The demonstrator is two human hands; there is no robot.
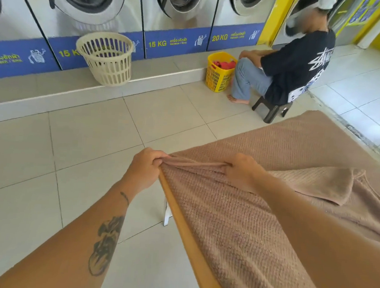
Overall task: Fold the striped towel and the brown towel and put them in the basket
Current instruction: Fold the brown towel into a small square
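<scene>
left hand [145, 170], right hand [242, 170] fingers pinched on brown towel [234, 227] edge.

1. Towel [258, 217] lies spread on the table [190, 241], filling the 3-to-6 o'clock quarter of the view.
2. Left hand [145, 167] and right hand [242, 170] sit side by side at the towel's near-left corner, both pinching its edge; a bunched strip of cloth runs between them.
3. A flap of the towel is folded back on itself at 3 o'clock, right of the right hand.
4. Basket [105, 61] stands at 11 o'clock on the ledge [52, 92], in front of the washers [172, 6].
5. Crate [219, 72] sits at 1 o'clock on the floor against the ledge.
6. A person [290, 67] sits on a stool [271, 109] just right of the crate, beyond the table's far end.
</scene>
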